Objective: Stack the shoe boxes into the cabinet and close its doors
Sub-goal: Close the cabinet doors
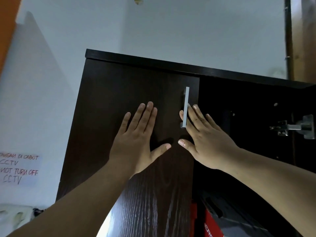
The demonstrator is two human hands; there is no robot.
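Both hands flat, fingers spread: left hand [138, 142] pressing left door [130, 103], right hand [205, 142] against handle [185, 106]. Right half open; red shoe box [212, 224] inside, below right wrist. Push evenly, then shut other door.

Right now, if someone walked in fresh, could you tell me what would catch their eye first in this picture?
Two hands pressed flat on the dark cabinet door at the centre: the left hand on the wood, the right hand with its fingers against the silver handle. To the right the cabinet stands open, with a metal hinge showing and a red box low inside. A handwritten CCTV note is on the left wall.
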